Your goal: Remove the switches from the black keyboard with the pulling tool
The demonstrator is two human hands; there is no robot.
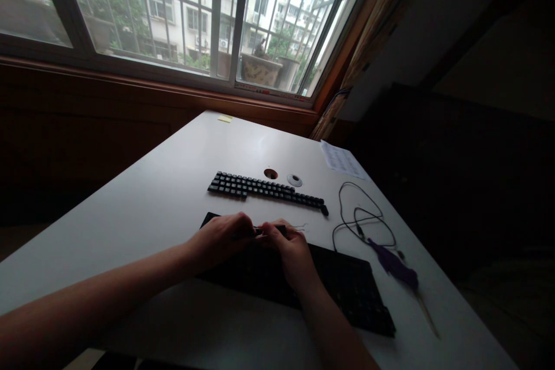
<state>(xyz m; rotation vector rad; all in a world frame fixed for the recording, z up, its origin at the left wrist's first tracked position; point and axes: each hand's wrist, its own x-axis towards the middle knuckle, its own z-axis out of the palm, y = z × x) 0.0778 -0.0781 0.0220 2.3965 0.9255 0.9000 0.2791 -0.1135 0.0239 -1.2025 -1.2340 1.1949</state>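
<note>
My left hand [228,231] is closed, its fingertips pinching something small and dark that the fingers mostly hide. Close against it, my right hand [288,248] is also closed, with a small black keycap [281,230] between thumb and fingers. Thin bent wires [301,226] stick out just beyond the right fingers; whether they are held or lie on the table cannot be made out. Both hands are above a black keyboard [351,283], whose surface is too dark to read in detail. Rows of loose black keycaps [260,186] are laid out behind it.
A black cable [340,202] loops at the right, near a purple brush [396,266] with a pale handle. A round hole [271,174] and its grey cover [295,180] are farther back. Printed paper [342,159] lies at the white table's [143,208] far right edge.
</note>
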